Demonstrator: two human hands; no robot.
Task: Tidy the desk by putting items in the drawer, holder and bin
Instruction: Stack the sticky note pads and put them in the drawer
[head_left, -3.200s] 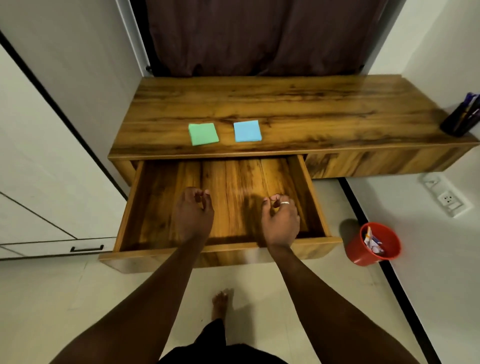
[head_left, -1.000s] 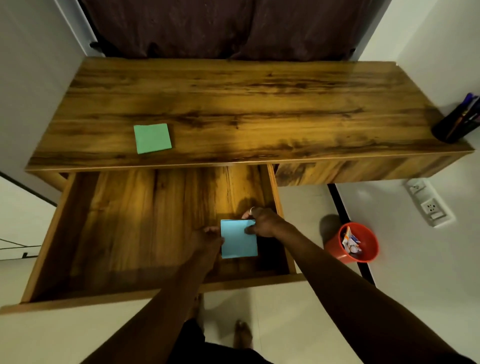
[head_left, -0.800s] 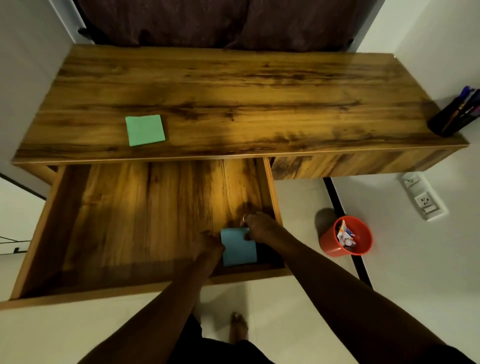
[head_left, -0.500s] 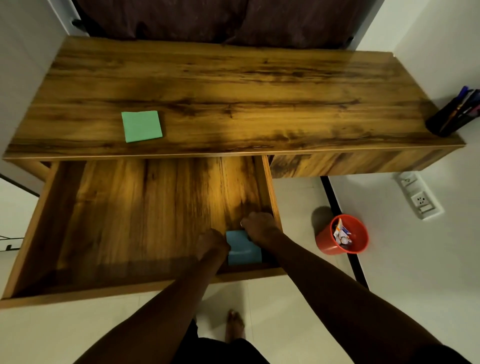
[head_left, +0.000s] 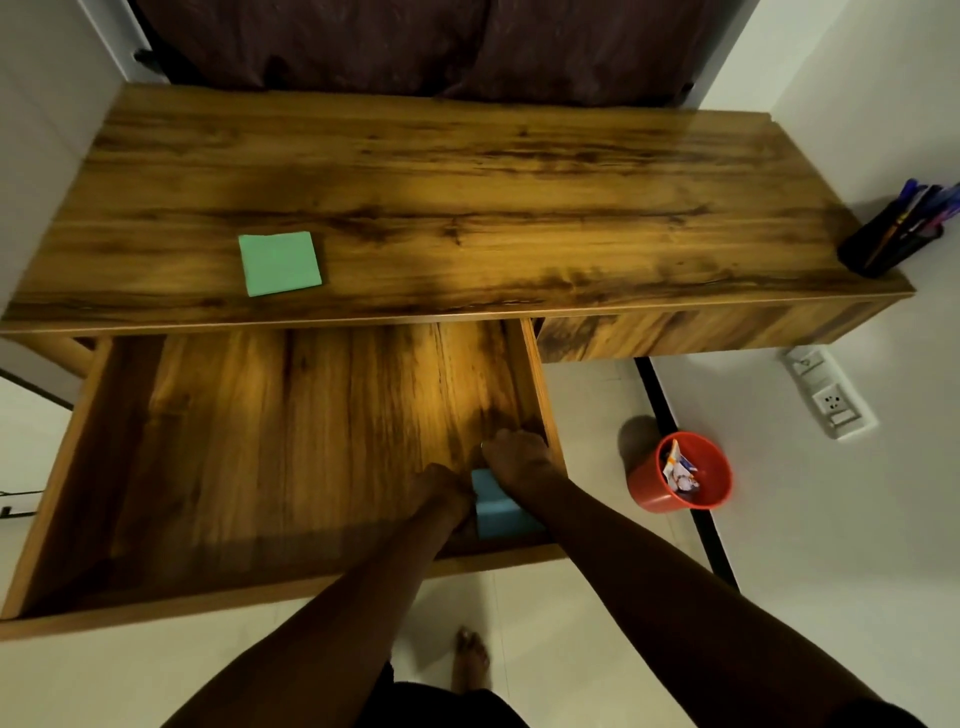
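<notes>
Head view: left grip (head_left: 441, 488) and right grip (head_left: 517, 457) both touch the blue pad (head_left: 493, 512) in the drawer's (head_left: 260, 441) front right corner. I cannot tell if fingers hold it. Pushed crooked, it could jam against the wall.

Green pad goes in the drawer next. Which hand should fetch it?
Left, probably. The green pad lies on the desk left of both hands; the left hand is nearer, the right hand sits by the right wall of the drawer.
</notes>
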